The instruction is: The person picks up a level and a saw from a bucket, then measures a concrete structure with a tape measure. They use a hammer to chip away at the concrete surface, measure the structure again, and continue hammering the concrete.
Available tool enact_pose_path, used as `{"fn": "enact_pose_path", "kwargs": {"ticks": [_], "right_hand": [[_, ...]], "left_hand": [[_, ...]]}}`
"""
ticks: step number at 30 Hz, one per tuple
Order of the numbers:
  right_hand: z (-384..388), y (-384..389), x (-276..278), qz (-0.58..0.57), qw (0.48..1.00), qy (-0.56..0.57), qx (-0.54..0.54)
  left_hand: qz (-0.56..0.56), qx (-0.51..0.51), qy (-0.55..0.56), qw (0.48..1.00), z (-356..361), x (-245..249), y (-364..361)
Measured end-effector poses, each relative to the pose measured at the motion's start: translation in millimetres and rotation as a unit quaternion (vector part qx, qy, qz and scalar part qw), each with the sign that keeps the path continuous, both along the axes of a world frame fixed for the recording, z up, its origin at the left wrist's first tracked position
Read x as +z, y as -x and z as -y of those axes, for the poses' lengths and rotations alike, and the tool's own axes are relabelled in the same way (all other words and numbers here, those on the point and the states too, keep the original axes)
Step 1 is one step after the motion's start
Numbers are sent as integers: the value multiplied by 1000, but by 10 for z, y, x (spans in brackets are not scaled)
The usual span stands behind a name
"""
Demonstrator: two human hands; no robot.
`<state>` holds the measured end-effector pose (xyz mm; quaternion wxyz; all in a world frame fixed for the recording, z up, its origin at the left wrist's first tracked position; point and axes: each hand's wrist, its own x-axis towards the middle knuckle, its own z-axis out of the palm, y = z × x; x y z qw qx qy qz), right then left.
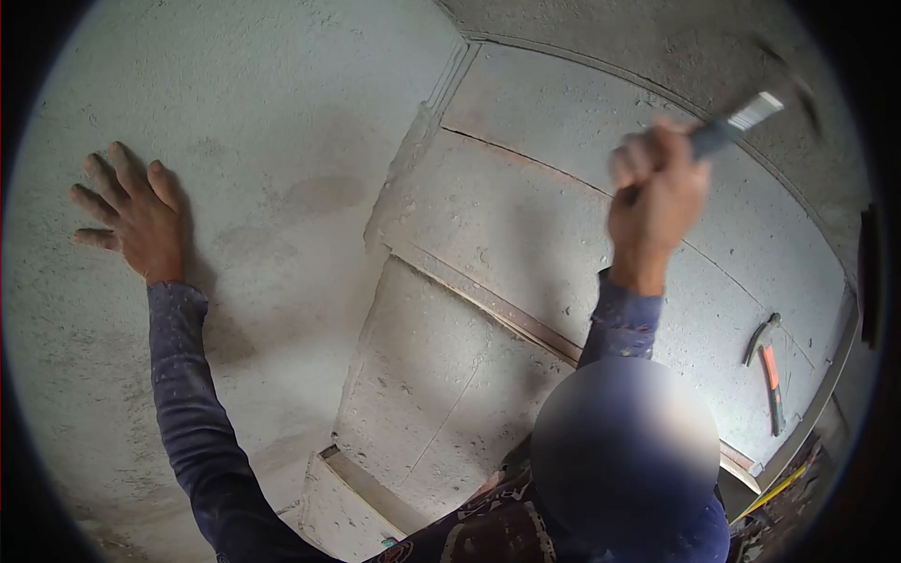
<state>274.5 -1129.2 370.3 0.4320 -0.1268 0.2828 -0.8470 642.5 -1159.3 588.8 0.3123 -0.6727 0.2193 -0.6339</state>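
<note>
Your left hand (141,218) splayed on wall (282,103), right hand (660,192) clenched round hammer (728,134), second hammer (771,371) on boards (718,314) near right edge

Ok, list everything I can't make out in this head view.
All in the head view:
Hammer in the right hand: its head is smeared by blur, so its exact shape is unclear.
Right sleeve: upper part covered by a round blurred patch.
Palm of the left hand: hidden by the hand's back.
Clutter, lower right: dim, cut off by the dark border.
</note>
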Motion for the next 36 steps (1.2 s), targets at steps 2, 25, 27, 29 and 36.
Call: {"fn": "enact_pose_path", "kwargs": {"ticks": [2,25,27,29,36], "right_hand": [[204,138,-6,-5,995,36,-90],[598,-1373,-559,20,956,-231,-177],[263,-2120,-1139,46,904,-320,281],[29,-2223,-1219,-22,818,-296,493],[-98,-371,-158,-16,986,-64,151]], "left_hand": [[7,11,3,1000,10,-17,-38],[-69,-527,-67,844,66,59,-561],[-82,-528,-66,842,31,29,-546],[-87,-525,-73,844,23,55,-557],[-86,-527,-75,842,26,28,-393]]}}
